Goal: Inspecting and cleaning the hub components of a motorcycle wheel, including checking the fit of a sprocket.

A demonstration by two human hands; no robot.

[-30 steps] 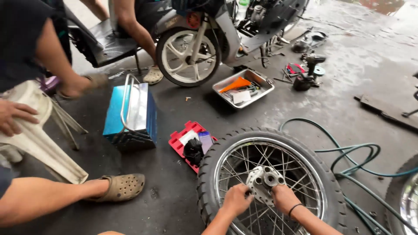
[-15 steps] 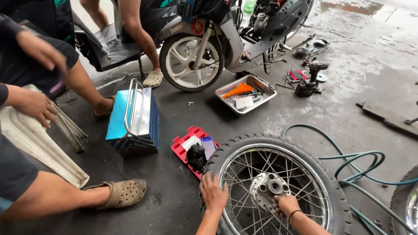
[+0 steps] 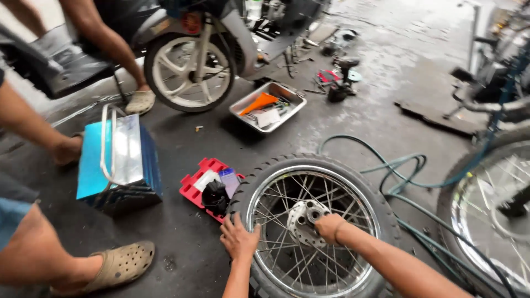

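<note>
The spoked wheel [image 3: 312, 226] lies flat on the wet concrete floor [image 3: 353, 127], just in front of the person. The left hand [image 3: 239, 238] rests spread open on the tyre's near edge; the right hand [image 3: 329, 227] curls closed around the hub [image 3: 305, 216]. Fingers could slip between spokes and get pinched if the wheel shifts. Just beside the tyre sits a red tray [image 3: 194, 186], easily knocked; further off, the green hose [image 3: 403, 171] could snag a foot
</note>
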